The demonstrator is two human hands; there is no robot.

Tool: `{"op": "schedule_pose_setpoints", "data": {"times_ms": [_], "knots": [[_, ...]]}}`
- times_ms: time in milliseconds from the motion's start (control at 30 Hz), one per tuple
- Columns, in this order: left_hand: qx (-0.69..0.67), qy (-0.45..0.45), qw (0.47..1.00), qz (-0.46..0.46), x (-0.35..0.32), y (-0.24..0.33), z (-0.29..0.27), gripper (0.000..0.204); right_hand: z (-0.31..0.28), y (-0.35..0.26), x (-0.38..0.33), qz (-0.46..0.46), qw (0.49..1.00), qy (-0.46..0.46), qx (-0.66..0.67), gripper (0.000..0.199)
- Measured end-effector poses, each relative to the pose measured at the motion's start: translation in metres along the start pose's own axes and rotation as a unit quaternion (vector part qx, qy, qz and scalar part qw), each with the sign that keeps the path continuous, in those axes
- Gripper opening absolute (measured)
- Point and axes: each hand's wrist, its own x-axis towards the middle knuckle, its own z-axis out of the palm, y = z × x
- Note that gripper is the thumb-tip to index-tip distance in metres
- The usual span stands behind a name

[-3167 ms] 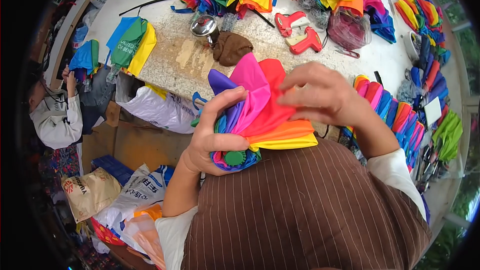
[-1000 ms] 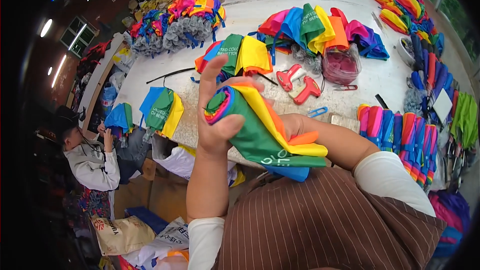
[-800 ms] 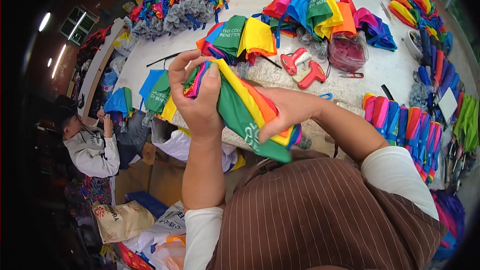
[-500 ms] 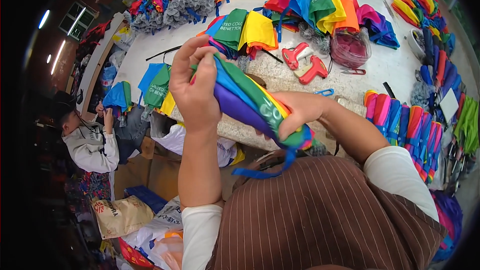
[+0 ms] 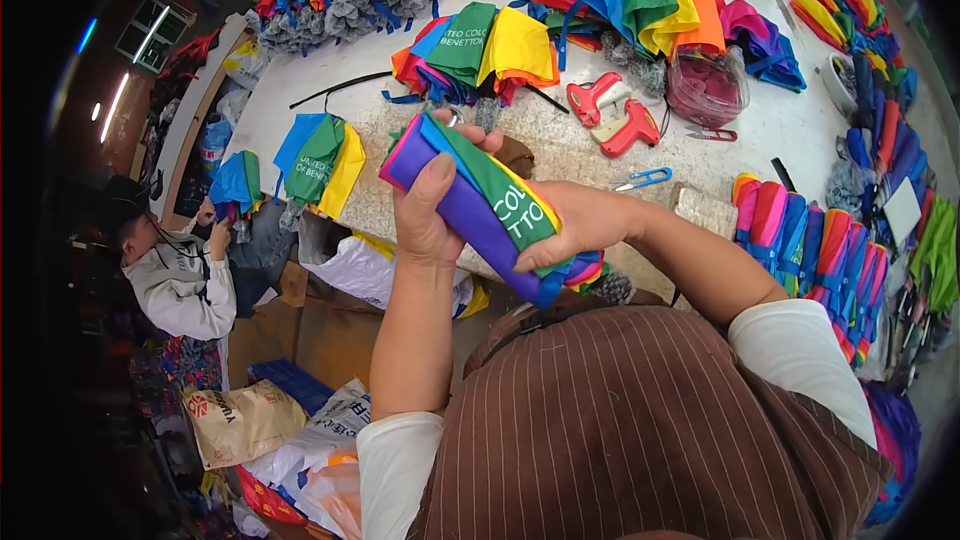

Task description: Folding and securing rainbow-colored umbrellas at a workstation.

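Over the table's near edge I hold a folded rainbow umbrella (image 5: 478,212), its purple, blue and green panels lying along its length. My left hand (image 5: 428,222) is wrapped round the far end, thumb on the purple panel and fingers behind. Closer to me, my right hand (image 5: 582,222) grips the other end, thumb across the front. Grey fuzzy material (image 5: 612,288) shows at that near end. The fingers under the umbrella are partly hidden.
Rainbow umbrellas (image 5: 650,5) lie in bunches across the white table (image 5: 260,115). Two red-and-white tagging guns (image 5: 628,130), a clear tub (image 5: 706,90) and blue snips (image 5: 643,178) sit beyond my right hand. Rolled umbrellas (image 5: 800,240) line the right. A co-worker (image 5: 185,285) sits at left.
My left hand has come down from the raised far end and closed round the umbrella. The blue strap that hung loose no longer dangles; the printed panel now faces up more.
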Motion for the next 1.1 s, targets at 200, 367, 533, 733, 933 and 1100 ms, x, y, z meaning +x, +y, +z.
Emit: {"op": "schedule_pose_setpoints", "data": {"times_ms": [200,367,533,733,933,1100], "knots": [[0.077,0.075,0.993,0.05,-0.006,0.02,0.002,0.037,-0.035,0.005,-0.012,-0.012,0.992,0.127,-0.022,0.064],[0.104,0.117,0.984,0.09,-0.008,0.018,0.002,0.036,-0.033,-0.004,-0.02,-0.049,0.939,0.341,-0.011,0.036],[0.156,0.093,0.981,0.07,-0.012,0.012,0.006,0.038,-0.001,-0.033,-0.014,-0.156,0.904,0.333,-0.22,0.019],[0.244,0.025,0.965,0.092,-0.02,0.003,0.017,0.054,0.008,-0.033,0.001,-0.152,0.88,0.372,-0.254,0.021],[0.289,0.015,0.951,0.107,-0.038,-0.006,0.013,0.067,0.016,-0.032,-0.004,-0.122,0.888,0.356,-0.266,0.021],[0.293,-0.038,0.949,0.112,-0.045,-0.011,0.007,0.057,0.025,-0.019,-0.008,-0.127,0.885,0.333,-0.3,0.022]]}}
